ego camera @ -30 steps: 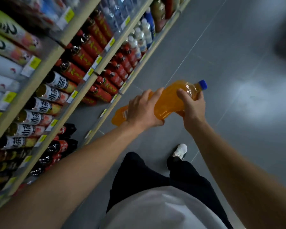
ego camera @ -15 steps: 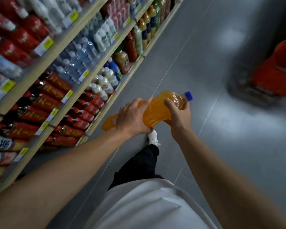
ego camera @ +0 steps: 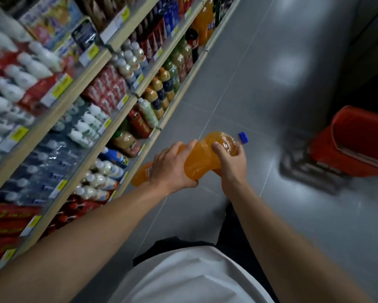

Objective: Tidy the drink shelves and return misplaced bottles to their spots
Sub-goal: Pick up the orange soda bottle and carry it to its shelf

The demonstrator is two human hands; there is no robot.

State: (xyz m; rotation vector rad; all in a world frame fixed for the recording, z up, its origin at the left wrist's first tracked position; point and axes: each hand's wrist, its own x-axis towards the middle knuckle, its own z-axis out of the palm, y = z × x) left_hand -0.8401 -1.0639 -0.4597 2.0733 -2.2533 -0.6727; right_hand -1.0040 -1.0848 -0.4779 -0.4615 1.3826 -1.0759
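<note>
The orange bottle [ego camera: 202, 159] shows only in part: the left hand [ego camera: 171, 167] covers its middle and most of its label, and the right hand [ego camera: 233, 164] hides the underside of its shoulder. The left thumb is tucked out of sight beneath the bottle. The shelves [ego camera: 78, 110] are smeared with motion blur, so the white bottles [ego camera: 19, 79] at the left and the yellow price tags [ego camera: 59, 90] cannot be read. The red basket [ego camera: 356, 143] is blurred and cut off by the right edge. Both forearms run off the bottom edge.
</note>
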